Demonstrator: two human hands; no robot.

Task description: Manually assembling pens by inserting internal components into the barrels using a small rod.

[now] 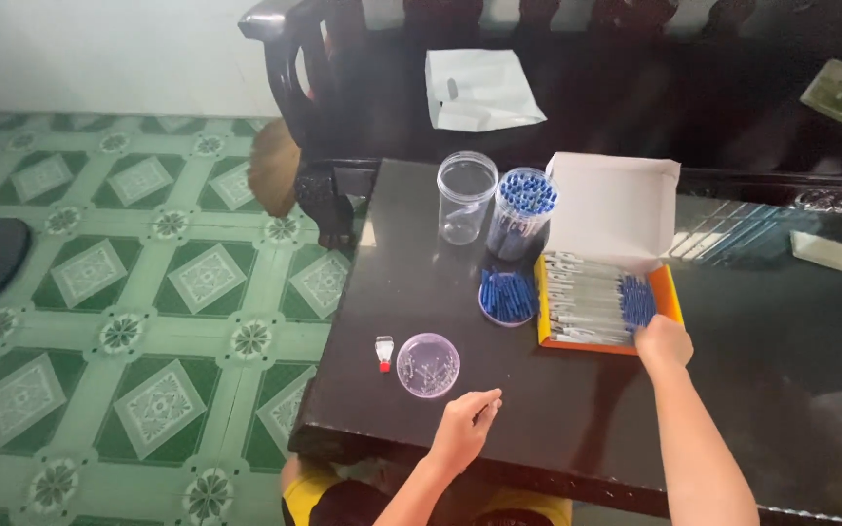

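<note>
Right hand (663,341) reaches into the box (604,302) of pens on the bench (557,409), fingers curled over their blue ends; grip unclear. Left hand (464,426) pinches something small beside the lid (428,365). Likely pen-picking step; next calls for a clean single-pen grasp

Two hands are over the table: the left hand (467,426) and the right hand (662,341). Two clear plastic jars stand side by side, an empty jar (466,197) and a jar of blue pens (521,211). There are two round lids, one with blue caps (508,296) and one with small metal bits (428,365). One open box (604,255) holds more pens than I can count. One small red-tipped tube (384,353) lies alone. One white bag (480,89) sits behind.
</note>
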